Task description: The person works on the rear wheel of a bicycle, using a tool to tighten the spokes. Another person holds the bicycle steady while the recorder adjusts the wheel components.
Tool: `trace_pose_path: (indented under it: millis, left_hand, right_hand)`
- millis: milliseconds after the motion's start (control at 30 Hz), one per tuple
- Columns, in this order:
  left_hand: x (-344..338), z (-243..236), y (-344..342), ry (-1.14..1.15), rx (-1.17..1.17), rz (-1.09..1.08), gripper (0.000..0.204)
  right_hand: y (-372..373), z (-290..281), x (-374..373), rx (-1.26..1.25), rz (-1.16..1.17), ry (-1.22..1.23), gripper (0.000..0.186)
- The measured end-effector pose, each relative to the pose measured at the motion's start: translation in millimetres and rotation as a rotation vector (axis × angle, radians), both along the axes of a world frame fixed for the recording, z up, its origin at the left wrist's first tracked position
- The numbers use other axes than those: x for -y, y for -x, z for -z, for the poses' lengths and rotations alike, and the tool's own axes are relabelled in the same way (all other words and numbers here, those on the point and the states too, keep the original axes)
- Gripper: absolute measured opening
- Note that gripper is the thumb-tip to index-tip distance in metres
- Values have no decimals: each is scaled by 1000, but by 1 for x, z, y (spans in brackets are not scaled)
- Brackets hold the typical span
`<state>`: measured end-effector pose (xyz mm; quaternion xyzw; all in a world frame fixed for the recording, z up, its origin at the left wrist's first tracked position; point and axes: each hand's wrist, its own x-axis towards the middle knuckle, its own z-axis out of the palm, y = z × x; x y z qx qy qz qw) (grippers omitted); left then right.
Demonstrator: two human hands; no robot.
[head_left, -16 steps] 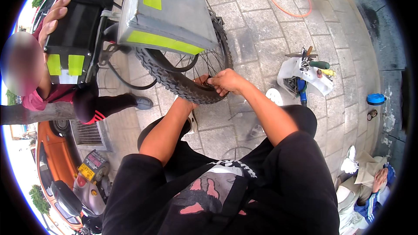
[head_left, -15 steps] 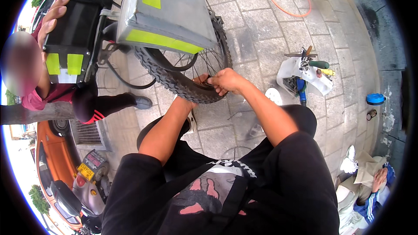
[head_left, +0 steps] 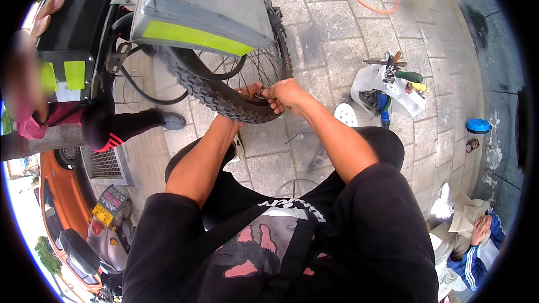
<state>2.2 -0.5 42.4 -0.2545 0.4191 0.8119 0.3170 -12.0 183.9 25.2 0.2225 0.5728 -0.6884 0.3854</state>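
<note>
The knobby bicycle wheel (head_left: 224, 100) stands in front of me, with thin dark spokes (head_left: 259, 66) inside its rim. My left hand (head_left: 250, 88) reaches behind the tyre, and its fingers come out on the inner side, wrapped round the rim. Most of that palm is hidden by the tyre. At the inner edge of the rim, beside the left fingertips, my right hand (head_left: 285, 95) has its fingers pinched together. What sits between them is too small to make out. A grey box with yellow-green strips (head_left: 202, 14) overhangs the wheel.
A cut white container (head_left: 368, 84) holding tools, among them a green-handled one (head_left: 410, 76), stands on the paving to the right. An orange hose (head_left: 397, 0) lies beyond. At left, another person's hand (head_left: 51, 8) rests on a black case (head_left: 73, 25). Someone sits at lower right.
My view has shifted a little, so the wheel, box and tools sit slightly higher and further left. Both hands stay at the same part of the rim.
</note>
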Motion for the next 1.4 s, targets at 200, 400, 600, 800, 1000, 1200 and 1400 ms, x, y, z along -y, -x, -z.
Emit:
trace_pose_path:
  millis: [200,400,600,800,1000,1200,1400]
  left_hand:
    - [6,9,12,-72,71,61,23]
    - [9,31,11,132,-39,-6,32]
    - [13,42,8,224,61,-74,36]
    - [5,40,7,287,-22,-106,36]
    - [8,50,4,156,167,-140,29]
    - [7,49,5,-46,166,-73,22]
    - [1,47,6,-81,200,-61,26]
  right_hand:
    - [3,4,-1,9,-15,9,21]
    - [7,-12,1,-26,-32,39,19]
    - [24,-2,8,-340,-129,-379,30]
    - [20,4,-8,-452,-316,-658,28]
    - [13,9,-1,-213,-196,-357,23]
    - [10,8,-6,-158,-107,-239,22]
    - [7,12,-7,-153,-96,-221,25]
